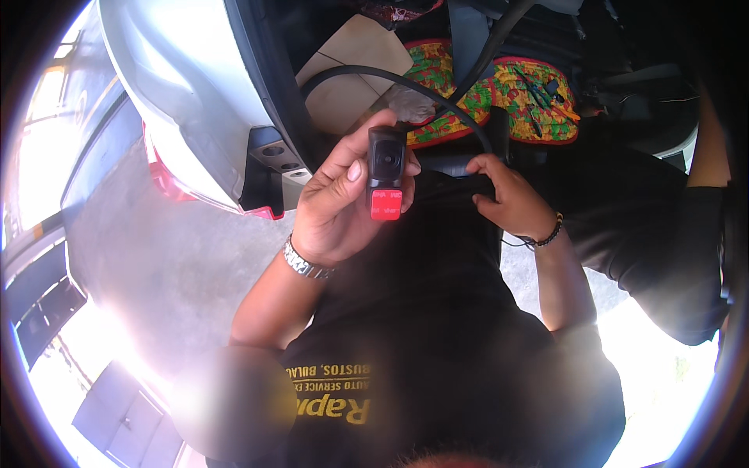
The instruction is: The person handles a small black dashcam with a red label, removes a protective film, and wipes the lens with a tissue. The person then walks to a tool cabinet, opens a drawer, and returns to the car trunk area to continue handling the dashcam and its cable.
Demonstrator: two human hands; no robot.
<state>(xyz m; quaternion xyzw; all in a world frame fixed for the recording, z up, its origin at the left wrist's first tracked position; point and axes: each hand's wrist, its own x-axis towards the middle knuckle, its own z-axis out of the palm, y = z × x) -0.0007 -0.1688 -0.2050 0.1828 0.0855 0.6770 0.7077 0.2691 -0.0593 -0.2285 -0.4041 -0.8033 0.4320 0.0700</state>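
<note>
My left hand [343, 195] grips a small black dash cam [387, 156] in front of my chest. Its round lens shows near the middle of the body. Below the lens, a square mounting pad is covered by a red adhesive liner [385, 205]. The thumb lies along the camera's left side, and fingertips show at its right edge. To the right, my right hand [511, 199] is raised with thumb and index finger apart, and I see nothing in it. Just beyond that hand hangs the end of a loose black rubber door seal [406, 82].
A white car body edge [195, 101] with a red light stands at left. Ahead, small tools lie on a colourful patterned mat [507, 117] beside beige panels [351, 58]. At right is another person in dark clothing [647, 234], one forearm [706, 148] showing.
</note>
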